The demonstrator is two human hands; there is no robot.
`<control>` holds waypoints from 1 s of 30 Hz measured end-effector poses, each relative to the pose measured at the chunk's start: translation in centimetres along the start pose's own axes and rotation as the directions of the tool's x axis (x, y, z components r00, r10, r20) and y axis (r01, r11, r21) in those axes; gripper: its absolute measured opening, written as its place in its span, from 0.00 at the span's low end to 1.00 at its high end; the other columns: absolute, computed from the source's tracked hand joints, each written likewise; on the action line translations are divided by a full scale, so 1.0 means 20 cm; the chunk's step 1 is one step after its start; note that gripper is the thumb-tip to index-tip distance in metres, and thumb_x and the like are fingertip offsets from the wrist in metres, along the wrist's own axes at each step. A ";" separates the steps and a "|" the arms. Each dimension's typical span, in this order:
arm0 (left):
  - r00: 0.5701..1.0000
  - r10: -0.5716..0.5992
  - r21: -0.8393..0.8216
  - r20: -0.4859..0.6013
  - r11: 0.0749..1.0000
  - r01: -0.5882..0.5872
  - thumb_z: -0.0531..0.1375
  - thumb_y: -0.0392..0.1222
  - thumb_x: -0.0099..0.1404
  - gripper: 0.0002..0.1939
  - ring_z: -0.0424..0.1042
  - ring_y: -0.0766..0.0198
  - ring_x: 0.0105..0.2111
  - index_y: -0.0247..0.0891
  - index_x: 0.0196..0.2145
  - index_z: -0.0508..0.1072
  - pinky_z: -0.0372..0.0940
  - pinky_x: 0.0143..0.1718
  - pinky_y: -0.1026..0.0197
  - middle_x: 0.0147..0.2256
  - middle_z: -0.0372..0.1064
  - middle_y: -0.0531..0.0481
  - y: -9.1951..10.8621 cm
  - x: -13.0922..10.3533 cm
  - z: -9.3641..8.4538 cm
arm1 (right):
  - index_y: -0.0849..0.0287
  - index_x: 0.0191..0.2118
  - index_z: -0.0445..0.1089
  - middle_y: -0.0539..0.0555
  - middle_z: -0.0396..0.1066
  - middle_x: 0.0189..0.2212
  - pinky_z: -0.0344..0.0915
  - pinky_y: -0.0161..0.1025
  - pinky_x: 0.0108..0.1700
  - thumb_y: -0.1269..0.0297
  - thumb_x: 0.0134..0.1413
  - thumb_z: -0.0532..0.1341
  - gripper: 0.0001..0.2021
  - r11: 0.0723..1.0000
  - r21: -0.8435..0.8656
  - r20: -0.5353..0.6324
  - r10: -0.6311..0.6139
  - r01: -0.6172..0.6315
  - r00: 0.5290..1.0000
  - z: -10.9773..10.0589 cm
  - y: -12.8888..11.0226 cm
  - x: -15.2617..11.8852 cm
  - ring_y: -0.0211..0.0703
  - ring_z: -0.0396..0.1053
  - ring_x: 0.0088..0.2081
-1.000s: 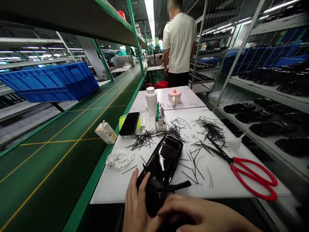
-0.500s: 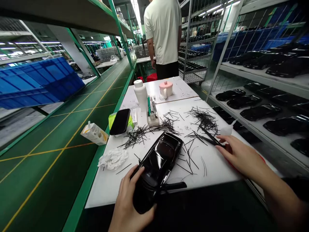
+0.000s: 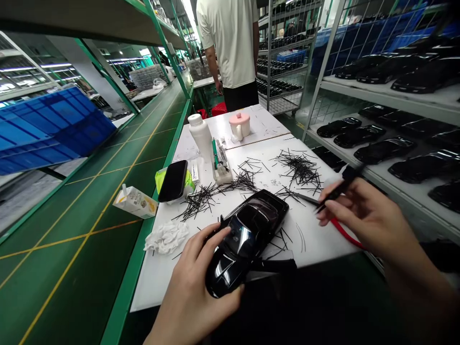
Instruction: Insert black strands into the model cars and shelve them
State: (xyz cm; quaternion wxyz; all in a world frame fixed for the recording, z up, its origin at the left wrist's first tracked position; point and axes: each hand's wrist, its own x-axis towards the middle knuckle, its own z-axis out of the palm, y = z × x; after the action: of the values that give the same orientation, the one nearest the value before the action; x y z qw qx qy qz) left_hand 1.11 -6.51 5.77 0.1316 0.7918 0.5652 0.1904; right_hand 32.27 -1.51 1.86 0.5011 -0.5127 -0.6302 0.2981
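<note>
A glossy black model car (image 3: pixel 247 230) lies at the front of the white table (image 3: pixel 143 287), one side part swung out to its right. Around its near end my left hand (image 3: pixel 197 273) is wrapped, fingers on one side and thumb on the other. Off to the car's right, my right hand (image 3: pixel 359 206) pinches a slim dark tool (image 3: pixel 339 189) above the table; the tool is blurred. Thin black strips (image 3: pixel 300 167) lie in a heap beyond it, and another heap (image 3: pixel 199 201) is behind the car to the left.
Behind the car are a phone (image 3: pixel 173 181), a white bottle (image 3: pixel 200 134), a pen holder (image 3: pixel 222 175) and a lidded cup (image 3: pixel 239 125). Crumpled tissue (image 3: pixel 167 238) and a drink carton (image 3: pixel 135 202) are at left. Racks of cars (image 3: pixel 366 139) stand right; a person (image 3: pixel 230 43) stands ahead.
My right hand has lifted the dark tool off the strips and turned it. The car has shifted right and tilted in my left hand. The whole view has moved slightly.
</note>
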 end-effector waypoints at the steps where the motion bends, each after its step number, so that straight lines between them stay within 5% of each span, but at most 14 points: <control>1: 1.000 0.009 0.018 0.004 1.000 -0.009 0.64 0.37 0.54 0.37 0.64 0.44 0.59 0.50 0.61 0.61 0.65 0.57 0.44 0.61 0.59 0.45 0.01 0.01 0.00 | 0.52 0.41 0.64 0.52 0.74 0.33 0.76 0.41 0.32 0.62 0.62 0.60 0.04 0.992 0.113 -0.007 -0.060 0.060 0.998 0.03 -0.04 -0.03 0.44 0.76 0.29; 4: 0.999 0.034 0.051 0.006 0.998 -0.035 0.64 0.38 0.54 0.38 0.64 0.45 0.59 0.51 0.62 0.60 0.66 0.56 0.45 0.62 0.59 0.46 0.03 0.03 -0.02 | 0.51 0.42 0.65 0.53 0.74 0.40 0.77 0.42 0.42 0.72 0.61 0.60 0.08 0.956 0.199 0.070 -0.233 0.216 0.970 0.13 -0.09 -0.10 0.44 0.76 0.39; 8: 0.998 0.060 0.061 0.014 0.996 -0.060 0.63 0.40 0.54 0.39 0.63 0.44 0.60 0.50 0.62 0.59 0.66 0.56 0.44 0.62 0.59 0.45 0.04 0.04 -0.03 | 0.52 0.46 0.66 0.54 0.75 0.42 0.75 0.43 0.49 0.76 0.59 0.60 0.12 0.933 0.039 0.215 -0.357 0.357 0.909 0.20 -0.06 -0.12 0.45 0.75 0.46; 26: 0.998 0.054 -0.033 -0.016 0.998 -0.054 0.64 0.41 0.53 0.38 0.63 0.45 0.59 0.45 0.62 0.62 0.64 0.58 0.42 0.62 0.59 0.42 0.02 0.01 0.02 | 0.54 0.44 0.67 0.56 0.76 0.44 0.73 0.39 0.44 0.74 0.63 0.54 0.09 0.829 -0.306 0.314 -0.376 0.468 0.872 0.29 -0.13 -0.18 0.45 0.76 0.44; 30: 0.998 0.056 -0.043 -0.011 0.997 -0.057 0.64 0.41 0.54 0.38 0.62 0.45 0.60 0.45 0.62 0.62 0.64 0.58 0.42 0.62 0.59 0.42 0.01 0.01 0.02 | 0.53 0.45 0.67 0.54 0.76 0.39 0.73 0.39 0.40 0.73 0.64 0.55 0.09 0.881 -0.258 0.330 -0.305 0.396 0.893 0.28 -0.13 -0.16 0.44 0.76 0.40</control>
State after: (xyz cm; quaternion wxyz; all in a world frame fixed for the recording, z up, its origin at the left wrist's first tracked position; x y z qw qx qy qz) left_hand 1.46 -6.47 5.52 0.1405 0.8034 0.5390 0.2103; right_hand 25.99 -4.56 1.30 0.3634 -0.4156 -0.8173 0.1651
